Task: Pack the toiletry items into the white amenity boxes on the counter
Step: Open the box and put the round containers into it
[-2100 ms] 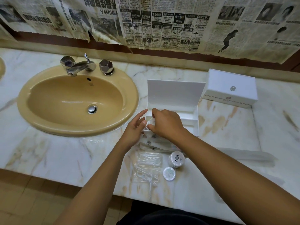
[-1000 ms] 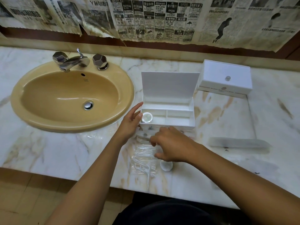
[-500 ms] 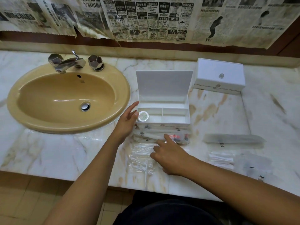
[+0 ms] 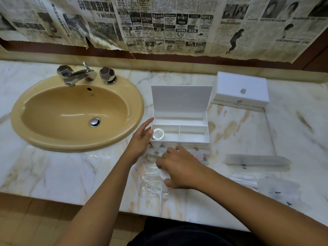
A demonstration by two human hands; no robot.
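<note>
Two hands work just before the open amenity box (image 4: 179,134); the right hand (image 4: 179,167) lies palm down on the clear packets (image 4: 154,178), its grip curled over a small white thing, what exactly I cannot tell; the box is straight ahead of it, long axis left to right; the left hand (image 4: 140,141), fingers open, steadies the box wall beside the round jar (image 4: 158,134) inside; around is the marble desk (image 4: 71,171), a sink (image 4: 76,110), a closed box (image 4: 240,89).
</note>
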